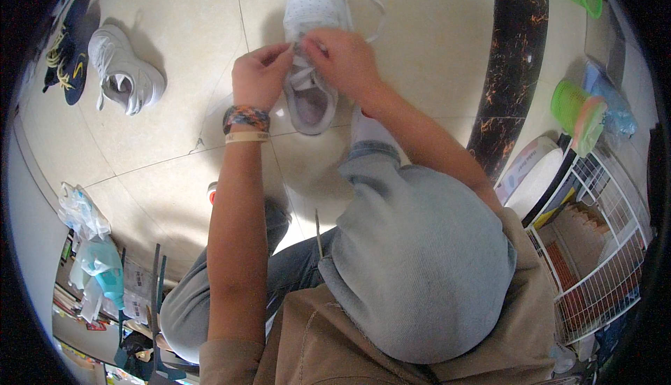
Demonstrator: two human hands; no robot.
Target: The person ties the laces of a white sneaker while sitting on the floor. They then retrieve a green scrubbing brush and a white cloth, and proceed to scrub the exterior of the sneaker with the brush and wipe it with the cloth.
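A white sneaker (314, 7) stands on the tiled floor, its toe away from me and its empty opening towards me. Over its left side, my left hand (260, 76) pinches the white shoelace between thumb and fingertips. Blurred a little, my right hand (343, 62) has its fingers closed at the lacing, also on the lace. A loose loop of shoelace (377, 13) lies on the floor to the right of the toe. The second white sneaker (126, 73) rests tilted on the floor at the left, with its laces in it.
A dark cap or shoe-like item with yellow cord (73, 55) lies at the far left. Green plastic baskets (569, 104) and a white wire rack (603, 275) stand at the right, beyond a dark marble strip (516, 44). Plastic bags (86, 214) are at the lower left.
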